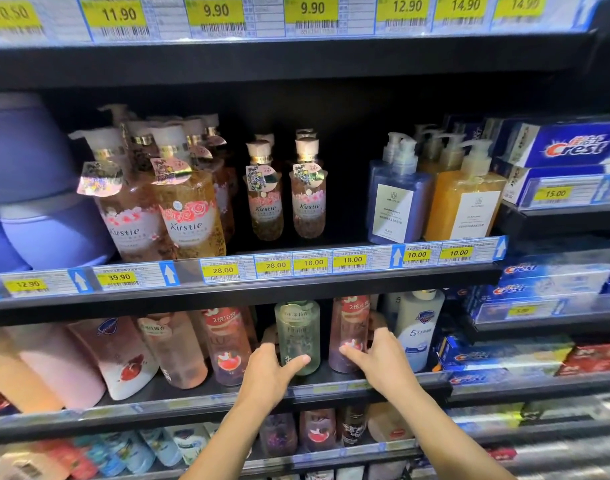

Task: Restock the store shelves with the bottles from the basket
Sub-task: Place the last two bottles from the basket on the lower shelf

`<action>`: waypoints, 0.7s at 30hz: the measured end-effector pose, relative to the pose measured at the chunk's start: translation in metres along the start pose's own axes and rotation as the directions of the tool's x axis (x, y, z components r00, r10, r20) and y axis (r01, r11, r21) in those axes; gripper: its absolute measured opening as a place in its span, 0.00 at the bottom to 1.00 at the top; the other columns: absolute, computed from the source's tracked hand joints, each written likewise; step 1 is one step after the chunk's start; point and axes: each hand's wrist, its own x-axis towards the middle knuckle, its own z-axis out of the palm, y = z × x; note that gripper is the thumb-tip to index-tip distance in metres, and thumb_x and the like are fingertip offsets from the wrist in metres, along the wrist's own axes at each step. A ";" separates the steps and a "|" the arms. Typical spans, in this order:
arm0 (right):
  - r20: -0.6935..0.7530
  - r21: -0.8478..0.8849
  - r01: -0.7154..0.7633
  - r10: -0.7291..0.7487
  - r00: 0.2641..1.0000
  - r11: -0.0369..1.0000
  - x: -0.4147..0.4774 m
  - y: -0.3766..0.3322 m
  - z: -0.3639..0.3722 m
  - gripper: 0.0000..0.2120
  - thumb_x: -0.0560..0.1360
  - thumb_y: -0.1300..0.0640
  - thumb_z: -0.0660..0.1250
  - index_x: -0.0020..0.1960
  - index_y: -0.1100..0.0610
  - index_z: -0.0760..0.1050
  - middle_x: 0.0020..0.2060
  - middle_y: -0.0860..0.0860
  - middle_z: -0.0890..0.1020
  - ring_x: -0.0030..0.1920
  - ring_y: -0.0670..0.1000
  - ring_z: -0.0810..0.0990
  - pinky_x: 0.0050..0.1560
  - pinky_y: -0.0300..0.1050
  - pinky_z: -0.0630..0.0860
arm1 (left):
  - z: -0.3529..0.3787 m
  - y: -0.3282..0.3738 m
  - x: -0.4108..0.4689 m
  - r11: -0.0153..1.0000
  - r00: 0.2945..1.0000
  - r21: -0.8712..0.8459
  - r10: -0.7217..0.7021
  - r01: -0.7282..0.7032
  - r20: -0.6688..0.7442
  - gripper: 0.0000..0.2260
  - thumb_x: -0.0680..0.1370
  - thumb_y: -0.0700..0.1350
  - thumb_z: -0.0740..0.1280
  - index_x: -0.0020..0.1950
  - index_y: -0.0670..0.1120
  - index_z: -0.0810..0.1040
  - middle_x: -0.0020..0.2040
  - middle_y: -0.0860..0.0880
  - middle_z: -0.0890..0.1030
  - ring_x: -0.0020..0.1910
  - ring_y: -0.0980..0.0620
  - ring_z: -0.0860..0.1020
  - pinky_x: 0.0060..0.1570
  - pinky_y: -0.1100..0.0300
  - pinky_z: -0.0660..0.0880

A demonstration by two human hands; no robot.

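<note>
On lower shelf, translucent green bottle upright, left hand gripping

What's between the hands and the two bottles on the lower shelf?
Nothing visible. The left hand grips the pale green bottle and the right hand grips the pink bottle, both at the front of the shelf.

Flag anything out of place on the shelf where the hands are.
One pale green translucent bottle stands alone among pink bottles; the left hand grips it. The right hand holds the neighbouring pink translucent bottle. Nothing looks spilled.
</note>
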 end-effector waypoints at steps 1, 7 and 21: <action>-0.001 -0.002 0.006 -0.006 1.000 1.000 0.000 0.000 0.000 0.25 0.71 0.39 0.75 0.53 0.57 0.71 0.50 0.54 0.77 0.52 0.56 0.79 0.50 0.52 0.78 | -0.001 0.001 -0.003 1.000 1.000 0.016 -0.001 0.001 -0.006 0.22 0.72 0.62 0.74 0.49 0.47 0.71 0.48 0.48 0.78 0.43 0.51 0.77 0.39 0.58 0.72; -0.025 0.066 0.075 -0.073 0.997 0.995 -0.021 0.009 -0.012 0.28 0.72 0.40 0.75 0.58 0.53 0.64 0.49 0.45 0.72 0.50 0.51 0.75 0.46 0.47 0.72 | -0.012 -0.024 -0.031 0.985 0.980 -0.110 0.117 -0.136 -0.163 0.24 0.72 0.58 0.75 0.59 0.50 0.69 0.56 0.55 0.76 0.56 0.54 0.76 0.58 0.54 0.76; -0.405 -0.028 -0.086 0.067 0.912 0.996 -0.020 0.047 -0.033 0.46 0.71 0.43 0.78 0.76 0.64 0.59 0.66 0.64 0.71 0.67 0.66 0.72 0.59 0.63 0.76 | -0.030 -0.035 -0.031 0.984 0.837 -0.177 -0.119 0.026 -0.534 0.45 0.72 0.55 0.77 0.76 0.35 0.57 0.71 0.34 0.64 0.72 0.36 0.62 0.68 0.38 0.66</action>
